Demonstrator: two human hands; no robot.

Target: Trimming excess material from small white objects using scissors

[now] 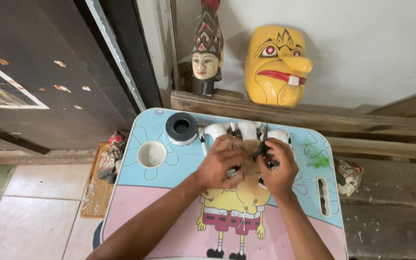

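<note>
My left hand (221, 162) and my right hand (278, 168) meet over a white carved piece (247, 130) with rounded lobes that lies on a small table (169, 207) printed with a cartoon figure. The left hand presses down on the piece and covers its middle. Fingers of the right hand pinch a thin black tool (262, 147) against the piece; what kind of tool it is cannot be told. Both forearms reach in from the bottom edge.
A black roll in a white ring (181, 127) and a round cup recess (151, 154) sit at the table's left. A yellow mask (276, 65) and a painted puppet head (207, 53) lean on a wooden ledge behind. Small painted figures (111, 154) lie left of the table.
</note>
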